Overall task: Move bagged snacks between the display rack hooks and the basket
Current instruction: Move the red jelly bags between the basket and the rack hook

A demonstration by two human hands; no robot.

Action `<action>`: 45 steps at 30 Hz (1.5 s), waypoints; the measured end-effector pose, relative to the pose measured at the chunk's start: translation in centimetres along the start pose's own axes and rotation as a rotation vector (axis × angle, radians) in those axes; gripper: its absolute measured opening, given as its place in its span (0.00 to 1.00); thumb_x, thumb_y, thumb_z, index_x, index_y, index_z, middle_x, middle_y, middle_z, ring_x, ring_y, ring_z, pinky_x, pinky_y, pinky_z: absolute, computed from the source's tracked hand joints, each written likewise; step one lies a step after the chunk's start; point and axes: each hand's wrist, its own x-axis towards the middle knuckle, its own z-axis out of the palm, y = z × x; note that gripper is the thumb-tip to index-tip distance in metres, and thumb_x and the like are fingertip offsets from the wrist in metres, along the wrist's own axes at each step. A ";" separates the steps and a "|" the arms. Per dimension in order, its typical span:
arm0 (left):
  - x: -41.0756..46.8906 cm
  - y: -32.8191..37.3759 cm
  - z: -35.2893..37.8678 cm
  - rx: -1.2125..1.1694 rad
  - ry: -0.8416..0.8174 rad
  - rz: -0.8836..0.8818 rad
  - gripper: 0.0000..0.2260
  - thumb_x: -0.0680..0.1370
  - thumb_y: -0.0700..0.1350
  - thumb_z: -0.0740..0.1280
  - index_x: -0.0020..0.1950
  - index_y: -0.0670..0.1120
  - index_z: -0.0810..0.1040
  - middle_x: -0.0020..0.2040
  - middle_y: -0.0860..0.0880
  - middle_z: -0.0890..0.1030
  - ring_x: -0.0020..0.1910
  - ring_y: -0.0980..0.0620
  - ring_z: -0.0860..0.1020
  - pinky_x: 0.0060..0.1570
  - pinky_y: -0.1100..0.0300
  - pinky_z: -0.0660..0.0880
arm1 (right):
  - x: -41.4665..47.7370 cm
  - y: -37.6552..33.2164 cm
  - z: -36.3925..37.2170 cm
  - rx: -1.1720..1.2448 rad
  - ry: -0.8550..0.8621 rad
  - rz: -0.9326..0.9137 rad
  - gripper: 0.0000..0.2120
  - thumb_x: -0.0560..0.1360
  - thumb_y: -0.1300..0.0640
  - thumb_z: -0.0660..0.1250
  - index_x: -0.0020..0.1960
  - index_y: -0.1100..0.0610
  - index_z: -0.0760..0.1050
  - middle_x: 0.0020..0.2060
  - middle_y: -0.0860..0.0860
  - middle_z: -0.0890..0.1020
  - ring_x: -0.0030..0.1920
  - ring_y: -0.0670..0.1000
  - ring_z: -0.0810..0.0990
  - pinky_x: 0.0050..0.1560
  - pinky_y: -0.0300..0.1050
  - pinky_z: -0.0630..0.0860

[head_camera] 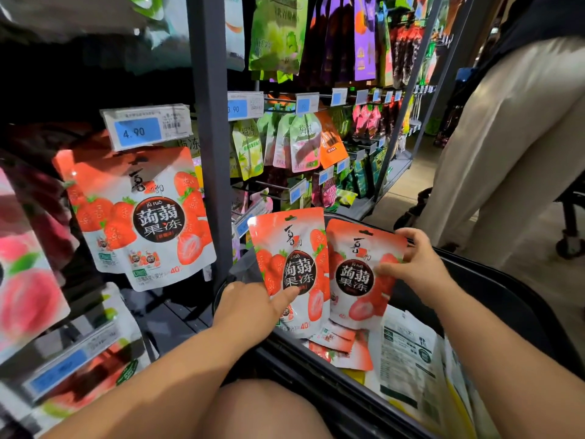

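Observation:
My left hand (250,307) pinches the lower part of a red-and-white strawberry jelly bag (292,248), thumb on its front. My right hand (414,261) grips a second, matching bag (354,270) by its right edge. Both bags are held upright side by side above the black basket (493,289). More strawberry bags (342,346) and other packets lie inside the basket. On the rack to the left, matching strawberry bags (139,217) hang from a hook under a 4.90 price tag (142,128).
A dark rack post (212,137) stands between the hanging bags and further rows of hooked snacks (304,144). A person in beige trousers (506,137) stands at the right beside the aisle. Peach-printed bags (28,289) hang at the far left.

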 end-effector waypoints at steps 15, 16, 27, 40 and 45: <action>0.8 -1.0 1.1 -0.087 0.006 -0.070 0.28 0.76 0.69 0.53 0.36 0.44 0.71 0.33 0.48 0.72 0.45 0.43 0.75 0.45 0.55 0.67 | -1.7 5.4 4.6 0.352 -0.229 0.239 0.35 0.53 0.62 0.82 0.59 0.62 0.76 0.47 0.61 0.85 0.48 0.63 0.84 0.50 0.58 0.81; 0.8 -0.9 0.9 -0.135 -0.001 -0.093 0.28 0.76 0.69 0.55 0.36 0.43 0.71 0.34 0.46 0.74 0.42 0.44 0.74 0.45 0.53 0.70 | -1.7 5.3 4.6 0.333 -0.206 0.242 0.36 0.52 0.60 0.82 0.58 0.61 0.77 0.48 0.60 0.86 0.49 0.62 0.84 0.51 0.58 0.81; -1.7 -2.6 -7.3 -0.569 0.223 -0.272 0.20 0.78 0.60 0.63 0.35 0.46 0.74 0.32 0.52 0.75 0.34 0.51 0.73 0.29 0.63 0.66 | -1.6 -3.1 5.5 0.365 -0.107 0.012 0.38 0.46 0.49 0.87 0.52 0.58 0.78 0.40 0.60 0.85 0.40 0.62 0.84 0.42 0.62 0.80; -11.6 -10.4 -11.5 -0.371 0.381 -0.470 0.21 0.78 0.59 0.64 0.30 0.49 0.69 0.29 0.53 0.74 0.34 0.52 0.75 0.33 0.58 0.65 | -3.8 -10.1 15.9 0.347 -0.411 -0.151 0.14 0.70 0.67 0.75 0.52 0.57 0.77 0.31 0.52 0.82 0.29 0.51 0.79 0.29 0.41 0.74; -13.5 -12.0 -12.4 -0.318 0.416 -0.522 0.19 0.77 0.62 0.62 0.36 0.49 0.73 0.32 0.51 0.77 0.37 0.48 0.76 0.37 0.56 0.68 | -3.7 -11.3 20.4 0.369 -0.438 -0.119 0.13 0.71 0.62 0.76 0.53 0.56 0.78 0.43 0.56 0.85 0.39 0.53 0.83 0.40 0.48 0.78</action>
